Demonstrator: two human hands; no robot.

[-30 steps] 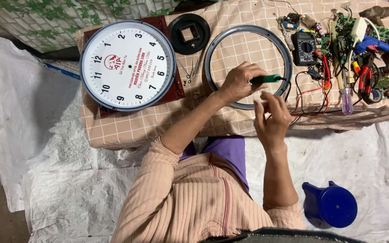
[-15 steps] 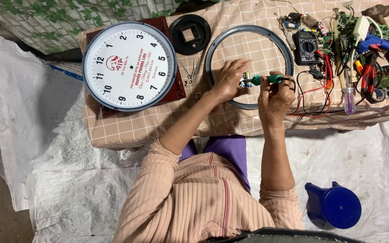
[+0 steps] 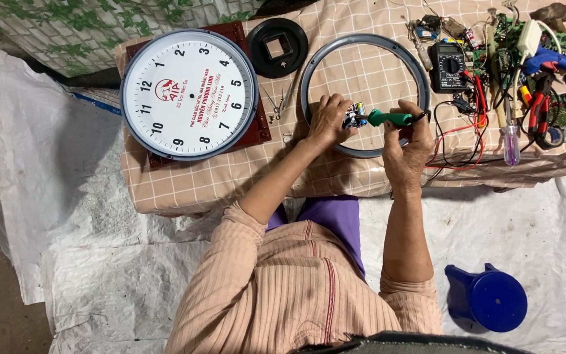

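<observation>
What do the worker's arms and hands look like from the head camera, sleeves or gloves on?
Both hands are bare: no gloves, rings or watch visible on the left hand or the right hand. The forearms are bare too. Pale pink ribbed sleeves with thin red vertical stripes are pushed up to about the elbows.

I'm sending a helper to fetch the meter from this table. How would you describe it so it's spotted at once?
Start from the big grey ring lying on the checked tablecloth, beside the white clock face. Just past the ring's far side, at the edge of the heap of wires and circuit boards, lies the multimeter. It is the only black, box-shaped thing there with a round dial on its face.
</observation>
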